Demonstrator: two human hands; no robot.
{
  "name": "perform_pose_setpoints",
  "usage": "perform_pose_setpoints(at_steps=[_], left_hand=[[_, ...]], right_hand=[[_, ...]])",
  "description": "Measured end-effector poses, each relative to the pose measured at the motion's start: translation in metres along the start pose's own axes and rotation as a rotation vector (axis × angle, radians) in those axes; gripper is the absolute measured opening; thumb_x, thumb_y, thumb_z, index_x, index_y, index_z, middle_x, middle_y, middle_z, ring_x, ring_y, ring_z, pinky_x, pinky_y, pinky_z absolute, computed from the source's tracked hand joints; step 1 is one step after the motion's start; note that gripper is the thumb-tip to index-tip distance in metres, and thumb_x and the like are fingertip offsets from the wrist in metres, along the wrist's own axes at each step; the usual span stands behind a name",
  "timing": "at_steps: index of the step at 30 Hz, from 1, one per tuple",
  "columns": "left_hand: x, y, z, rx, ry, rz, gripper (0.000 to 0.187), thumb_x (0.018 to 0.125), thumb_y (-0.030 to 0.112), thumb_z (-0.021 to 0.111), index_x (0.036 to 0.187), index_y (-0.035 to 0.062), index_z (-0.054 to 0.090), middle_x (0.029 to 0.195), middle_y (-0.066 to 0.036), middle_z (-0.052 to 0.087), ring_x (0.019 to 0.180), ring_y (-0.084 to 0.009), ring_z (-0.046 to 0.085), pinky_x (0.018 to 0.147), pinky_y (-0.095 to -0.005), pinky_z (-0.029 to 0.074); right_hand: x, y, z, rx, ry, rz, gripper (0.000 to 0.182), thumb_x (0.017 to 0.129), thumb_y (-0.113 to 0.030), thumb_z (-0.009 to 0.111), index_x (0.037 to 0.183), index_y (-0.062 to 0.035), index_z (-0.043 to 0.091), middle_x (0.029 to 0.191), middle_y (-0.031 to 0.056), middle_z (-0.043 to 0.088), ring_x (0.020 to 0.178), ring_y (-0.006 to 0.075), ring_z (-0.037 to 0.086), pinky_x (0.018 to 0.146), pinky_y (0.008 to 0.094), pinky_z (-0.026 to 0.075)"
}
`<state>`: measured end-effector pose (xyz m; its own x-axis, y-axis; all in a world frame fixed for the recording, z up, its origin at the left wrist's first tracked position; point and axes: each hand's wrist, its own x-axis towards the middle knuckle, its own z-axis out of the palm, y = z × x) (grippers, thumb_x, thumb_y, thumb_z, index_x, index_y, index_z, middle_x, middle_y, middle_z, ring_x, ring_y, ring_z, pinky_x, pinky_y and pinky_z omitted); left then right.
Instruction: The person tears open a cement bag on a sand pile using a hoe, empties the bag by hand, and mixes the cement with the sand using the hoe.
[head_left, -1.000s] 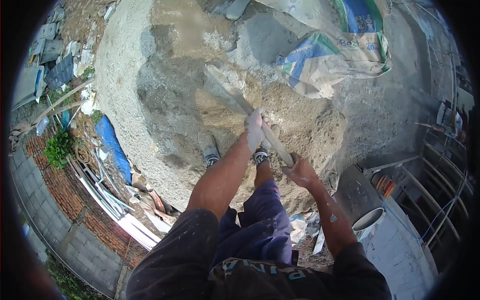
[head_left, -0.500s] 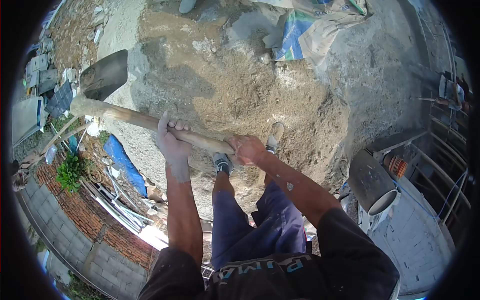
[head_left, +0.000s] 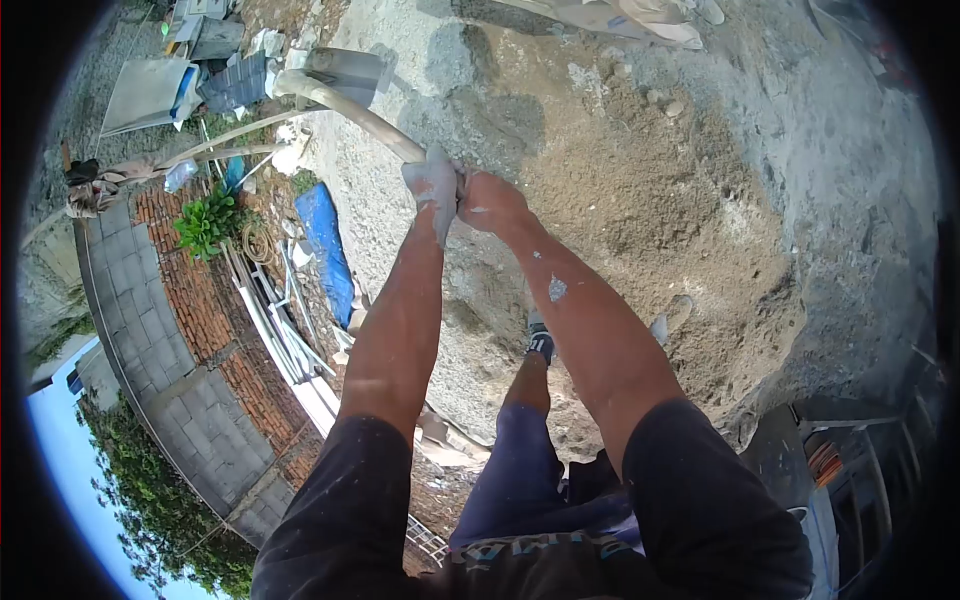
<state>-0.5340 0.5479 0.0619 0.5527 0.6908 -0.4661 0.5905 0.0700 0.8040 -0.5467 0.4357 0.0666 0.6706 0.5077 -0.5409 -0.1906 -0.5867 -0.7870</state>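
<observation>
A hoe with a wooden handle (head_left: 368,122) and a wide metal blade (head_left: 345,72) reaches out toward the upper left. My left hand (head_left: 431,187), coated in grey dust, is wrapped round the handle near its end. Right beside it, my right hand (head_left: 490,202) is closed round the butt of the same handle. The blade lies over the grey edge of the heap, away from my body. Below and right of my hands spreads a heap of brown sand (head_left: 640,190) with grey powder (head_left: 465,125) on its left part.
Pale sacks (head_left: 640,20) lie at the heap's far side. On the left are a blue tarp (head_left: 326,250), white pipes (head_left: 285,345), a leafy plant (head_left: 205,225) and a brick-and-block wall (head_left: 190,320). A dark drum (head_left: 780,455) stands at lower right. My shoe (head_left: 540,343) rests on the heap.
Both arms have stretched forward, carrying the hoe farther from my body. My hands, formerly apart on the handle, are now together near its end. The view has turned left.
</observation>
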Motion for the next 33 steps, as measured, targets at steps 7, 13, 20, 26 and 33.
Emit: perform_pose_setpoints(at_steps=[7,13,20,26,33], left_hand=[[-0.024,-0.086,0.055,0.131,-0.411,-0.463,0.016,0.086,0.014,0.055,0.075,0.0026,0.055,0.066,-0.009,0.059,0.057,-0.0214,0.056,0.052,-0.0361,0.047],[-0.059,-0.087,0.119,-0.303,-0.419,-0.667,0.013,0.09,0.017,0.056,0.082,0.0091,0.05,0.064,-0.004,0.049,0.056,-0.0194,0.05,0.055,-0.0351,0.049],[-0.201,-0.11,0.214,-0.336,-0.443,-0.792,0.015,0.09,0.016,0.057,0.08,0.0137,0.047,0.063,0.0,0.047,0.056,-0.015,0.048,0.056,-0.0324,0.047],[-0.329,-0.126,0.285,-0.357,-0.588,-0.979,0.024,0.088,0.02,0.063,0.075,0.017,0.043,0.06,0.003,0.044,0.054,-0.0144,0.046,0.059,-0.0344,0.044],[-0.359,-0.094,0.277,-0.602,-0.724,-0.98,0.025,0.086,0.02,0.066,0.073,0.0193,0.044,0.06,0.006,0.043,0.057,-0.012,0.046,0.063,-0.0341,0.043]], right_hand=[[-0.07,0.076,-0.02,0.136,-0.074,0.251,0.032,0.08,-0.026,0.061,0.087,0.0043,0.067,0.078,0.0211,0.067,0.075,0.0344,0.068,0.067,0.0401,0.053],[-0.169,0.109,-0.131,0.122,-0.154,0.299,0.04,0.078,-0.031,0.065,0.089,0.0076,0.065,0.076,0.0224,0.066,0.071,0.0321,0.067,0.066,0.0406,0.051],[-0.319,0.187,-0.195,0.102,-0.115,0.539,0.048,0.078,-0.033,0.067,0.109,0.0031,0.061,0.09,0.0208,0.068,0.079,0.0316,0.067,0.073,0.0429,0.051],[-0.438,0.253,-0.207,-0.119,0.048,0.661,0.048,0.083,-0.037,0.063,0.121,-0.0087,0.054,0.096,0.0185,0.066,0.088,0.036,0.066,0.08,0.045,0.052],[-0.456,0.287,-0.199,-0.416,0.172,0.623,0.036,0.084,-0.032,0.063,0.115,-0.0145,0.055,0.099,0.0116,0.067,0.092,0.0281,0.067,0.082,0.0422,0.053]])
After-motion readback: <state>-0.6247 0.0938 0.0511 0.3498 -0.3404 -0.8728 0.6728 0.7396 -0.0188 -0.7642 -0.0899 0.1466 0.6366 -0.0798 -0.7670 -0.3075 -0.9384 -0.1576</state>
